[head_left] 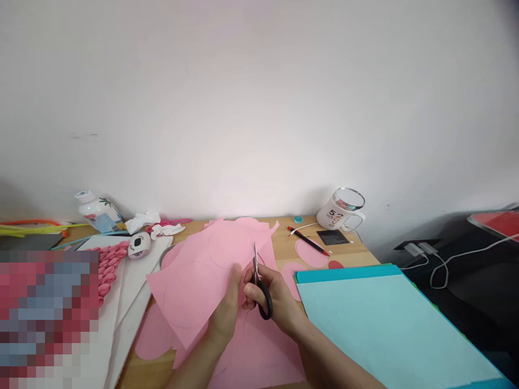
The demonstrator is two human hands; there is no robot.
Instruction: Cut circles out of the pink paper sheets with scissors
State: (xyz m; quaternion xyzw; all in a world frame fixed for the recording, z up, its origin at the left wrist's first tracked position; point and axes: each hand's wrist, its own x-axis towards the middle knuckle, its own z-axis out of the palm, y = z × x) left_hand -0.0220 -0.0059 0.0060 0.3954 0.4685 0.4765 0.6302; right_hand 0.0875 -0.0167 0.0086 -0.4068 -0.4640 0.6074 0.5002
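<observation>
My right hand (275,297) is closed around the black handles of a pair of scissors (265,298), whose metal blades point up and away from me. The blades are at the right edge of a pink sheet of paper (190,281) marked with faint pencil curves. My left hand (227,308) grips that sheet by its lower right edge, thumb on top; its other fingers are hidden behind the paper. Beneath both hands lies more pink paper (267,351), also with drawn curves. Rounded pink cut-outs (154,332) lie around it on the wooden table.
Light blue sheets (385,319) cover the right side. Behind them are a white mug (340,210), a black and red pencil (308,241) and a black card (332,237). A white bottle (97,210), crumpled tissue (141,220) and a small white device (139,246) stand at left.
</observation>
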